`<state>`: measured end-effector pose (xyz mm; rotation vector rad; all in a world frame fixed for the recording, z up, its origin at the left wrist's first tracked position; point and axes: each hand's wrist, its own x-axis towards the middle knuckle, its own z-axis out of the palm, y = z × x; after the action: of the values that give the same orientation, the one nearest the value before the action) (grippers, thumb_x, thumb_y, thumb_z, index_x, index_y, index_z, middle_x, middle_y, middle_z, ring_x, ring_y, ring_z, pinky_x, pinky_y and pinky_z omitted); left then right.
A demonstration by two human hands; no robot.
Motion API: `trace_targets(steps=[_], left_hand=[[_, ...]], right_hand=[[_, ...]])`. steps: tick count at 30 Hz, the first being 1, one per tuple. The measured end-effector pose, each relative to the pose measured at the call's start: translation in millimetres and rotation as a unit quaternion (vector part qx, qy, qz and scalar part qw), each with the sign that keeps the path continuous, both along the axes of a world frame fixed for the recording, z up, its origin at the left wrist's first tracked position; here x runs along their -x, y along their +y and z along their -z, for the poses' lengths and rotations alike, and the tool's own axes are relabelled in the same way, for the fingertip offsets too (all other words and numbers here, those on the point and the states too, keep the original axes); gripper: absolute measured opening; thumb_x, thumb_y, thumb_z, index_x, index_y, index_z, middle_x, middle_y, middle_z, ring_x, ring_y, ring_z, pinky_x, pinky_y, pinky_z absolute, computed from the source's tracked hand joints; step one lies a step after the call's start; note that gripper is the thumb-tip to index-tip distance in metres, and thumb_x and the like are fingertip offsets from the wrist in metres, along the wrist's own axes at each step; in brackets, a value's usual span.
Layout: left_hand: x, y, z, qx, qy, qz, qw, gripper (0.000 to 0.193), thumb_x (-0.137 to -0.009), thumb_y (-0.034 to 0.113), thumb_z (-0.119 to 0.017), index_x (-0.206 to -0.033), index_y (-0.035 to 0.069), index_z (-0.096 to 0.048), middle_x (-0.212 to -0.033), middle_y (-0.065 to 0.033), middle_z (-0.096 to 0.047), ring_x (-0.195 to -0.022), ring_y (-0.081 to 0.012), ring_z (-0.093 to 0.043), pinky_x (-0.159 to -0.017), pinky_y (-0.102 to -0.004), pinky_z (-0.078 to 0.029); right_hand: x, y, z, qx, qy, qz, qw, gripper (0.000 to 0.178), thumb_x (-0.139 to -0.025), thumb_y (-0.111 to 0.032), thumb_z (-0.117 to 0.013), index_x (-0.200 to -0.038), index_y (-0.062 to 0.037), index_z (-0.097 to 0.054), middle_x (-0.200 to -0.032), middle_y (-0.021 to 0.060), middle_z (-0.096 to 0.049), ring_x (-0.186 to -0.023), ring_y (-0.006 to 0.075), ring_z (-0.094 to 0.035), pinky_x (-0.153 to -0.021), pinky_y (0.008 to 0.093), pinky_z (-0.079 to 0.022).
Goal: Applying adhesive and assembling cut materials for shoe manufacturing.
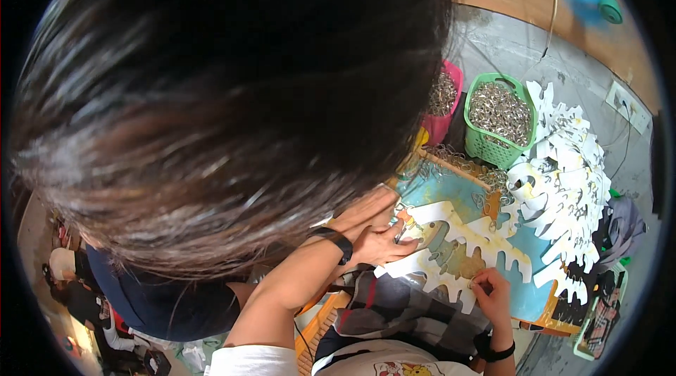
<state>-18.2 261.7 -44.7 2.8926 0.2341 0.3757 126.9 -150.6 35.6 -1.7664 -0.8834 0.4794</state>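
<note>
Toothed white strips (451,279) with yellow stains lie across a blue work surface (521,290). My left hand (380,243), a black band at its wrist, rests with fingers apart on the left ends of the strips. Right beside it comes another person's hand (366,212), partly hidden by that person's hair. My right hand (493,293) pinches the lower edge of the nearer strip, thumb and forefinger together. Any small piece between those fingertips is too small to make out. A second toothed strip (517,263) lies just beyond.
The co-worker's dark hair (232,94) covers the upper left. A green basket (500,147) and a pink basket (438,124) hold small metal pieces. White strips are heaped (563,186) at right. A wooden bar (454,168) crosses the surface's far side; checked cloth (401,305) covers my lap.
</note>
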Motion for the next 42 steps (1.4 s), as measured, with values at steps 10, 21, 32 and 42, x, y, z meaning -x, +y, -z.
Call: trace_targets(steps=[10,21,32,42], left_hand=[[-37,-64,-166,0.089,0.172,-0.069,0.979,0.018,-0.07,0.013,-0.067,-0.069,-0.005,-0.066,-0.07,-0.0216,-0.063,-0.071,-0.0371,-0.065,-0.064,-0.0426,-0.05],[60,-242,-176,0.29,0.119,0.112,0.943,0.018,-0.092,0.021,-0.058,-0.095,0.003,-0.058,-0.091,-0.0129,-0.057,-0.079,-0.0352,-0.06,-0.067,-0.0427,-0.049],[81,-246,-103,0.342,0.149,0.152,0.916,0.022,-0.094,0.023,-0.055,-0.103,0.003,-0.058,-0.098,-0.0126,-0.058,-0.09,-0.0341,-0.06,-0.074,-0.0409,-0.05],[84,-251,-87,0.345,0.128,0.161,0.916,0.022,-0.094,0.024,-0.056,-0.104,0.006,-0.06,-0.098,-0.0111,-0.058,-0.09,-0.0332,-0.061,-0.074,-0.0405,-0.05]], right_hand=[[-5,-8,-1,0.0,-0.031,0.014,0.999,0.011,-0.073,0.005,-0.067,-0.079,-0.0009,-0.06,-0.083,0.0083,-0.06,-0.059,0.0141,-0.053,-0.054,0.0249,-0.042],[-7,-8,-2,0.008,0.005,0.011,1.0,0.01,-0.076,0.005,-0.066,-0.08,-0.0001,-0.059,-0.087,0.0055,-0.06,-0.064,0.0097,-0.055,-0.058,0.0224,-0.042],[-3,-9,-8,0.034,-0.03,0.038,0.998,0.011,-0.072,0.004,-0.068,-0.077,-0.0006,-0.059,-0.083,0.008,-0.06,-0.063,0.0171,-0.057,-0.058,0.0269,-0.045],[1,-7,-10,0.025,-0.034,0.053,0.998,0.009,-0.074,0.003,-0.067,-0.077,-0.0013,-0.059,-0.08,0.005,-0.061,-0.06,0.0116,-0.052,-0.056,0.0247,-0.04]])
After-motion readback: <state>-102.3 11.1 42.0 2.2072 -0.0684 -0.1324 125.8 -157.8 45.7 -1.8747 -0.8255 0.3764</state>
